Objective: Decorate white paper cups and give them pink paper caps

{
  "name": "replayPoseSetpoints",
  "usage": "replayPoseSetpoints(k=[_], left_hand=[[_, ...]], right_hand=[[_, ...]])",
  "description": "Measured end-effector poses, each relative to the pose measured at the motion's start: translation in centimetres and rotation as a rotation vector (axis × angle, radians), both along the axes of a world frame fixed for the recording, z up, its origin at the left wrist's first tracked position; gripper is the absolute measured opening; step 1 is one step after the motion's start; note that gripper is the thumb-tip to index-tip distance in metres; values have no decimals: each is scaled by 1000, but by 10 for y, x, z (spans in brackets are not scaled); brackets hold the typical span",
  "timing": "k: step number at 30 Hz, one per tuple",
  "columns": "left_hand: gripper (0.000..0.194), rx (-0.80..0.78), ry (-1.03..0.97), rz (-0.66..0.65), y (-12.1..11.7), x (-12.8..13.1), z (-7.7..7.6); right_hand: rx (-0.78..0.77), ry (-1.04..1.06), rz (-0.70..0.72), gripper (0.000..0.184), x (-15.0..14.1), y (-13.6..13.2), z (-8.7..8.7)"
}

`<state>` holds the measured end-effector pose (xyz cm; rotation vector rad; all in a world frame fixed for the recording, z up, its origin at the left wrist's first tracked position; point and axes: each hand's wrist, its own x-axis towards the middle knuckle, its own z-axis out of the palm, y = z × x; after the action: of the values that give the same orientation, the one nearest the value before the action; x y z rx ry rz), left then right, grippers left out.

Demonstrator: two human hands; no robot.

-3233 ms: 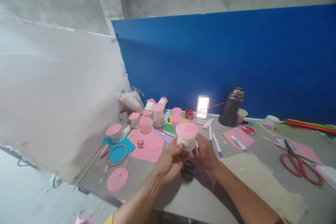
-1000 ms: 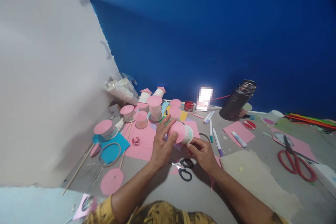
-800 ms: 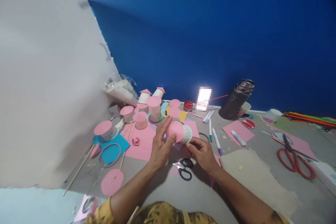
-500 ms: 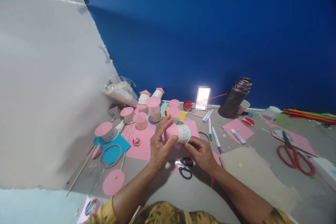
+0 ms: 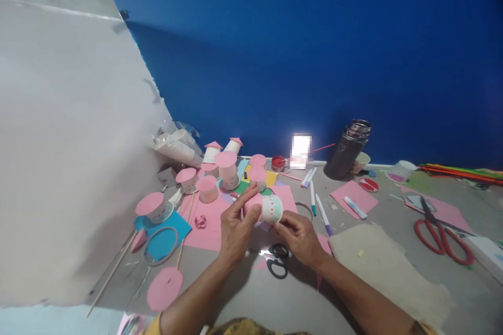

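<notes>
A white paper cup (image 5: 271, 208) with red dots, a pale green band and a pink paper top lies on its side between my hands above the table. My left hand (image 5: 239, 227) wraps round its pink end, thumb in front and fingers behind. At the cup's right lower edge, the fingertips of my right hand (image 5: 297, 234) pinch its rim. Below the cup, black-handled scissors (image 5: 278, 261) lie on the table. Pink paper (image 5: 210, 238) is spread to the left of my left hand, with a crumpled pink scrap (image 5: 200, 221) on it.
Several pink-topped cups (image 5: 207, 188) stand at the back left, near stacked paper cups (image 5: 176, 147). A dark flask (image 5: 346, 154) leans at the back right. Markers (image 5: 323, 213), a beige cloth (image 5: 385, 261) and red-handled scissors (image 5: 442, 235) lie to the right. A glue tube (image 5: 354, 208) rests on pink paper.
The camera view has tilted up slightly, so the table appears lower. Both hands keep their hold on the cup, which has shifted only slightly in view.
</notes>
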<state>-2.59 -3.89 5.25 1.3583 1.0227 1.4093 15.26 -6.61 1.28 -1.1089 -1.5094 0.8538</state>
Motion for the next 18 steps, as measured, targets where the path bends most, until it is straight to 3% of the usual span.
replayPoseSetpoints(k=[6, 11, 15, 18], left_hand=[[89, 18, -116, -103, 5, -1, -11], [82, -121, 36, -327, 3, 8, -10], [72, -160, -35, -544, 10, 10, 5], [73, -190, -113, -618, 15, 9, 8]], right_hand=[[-463, 661, 187, 30, 9, 12, -4], [-595, 969, 349, 26, 11, 16, -3], [-619, 1076, 464, 22, 13, 15, -2], [-603, 1065, 514, 22, 15, 14, 0]])
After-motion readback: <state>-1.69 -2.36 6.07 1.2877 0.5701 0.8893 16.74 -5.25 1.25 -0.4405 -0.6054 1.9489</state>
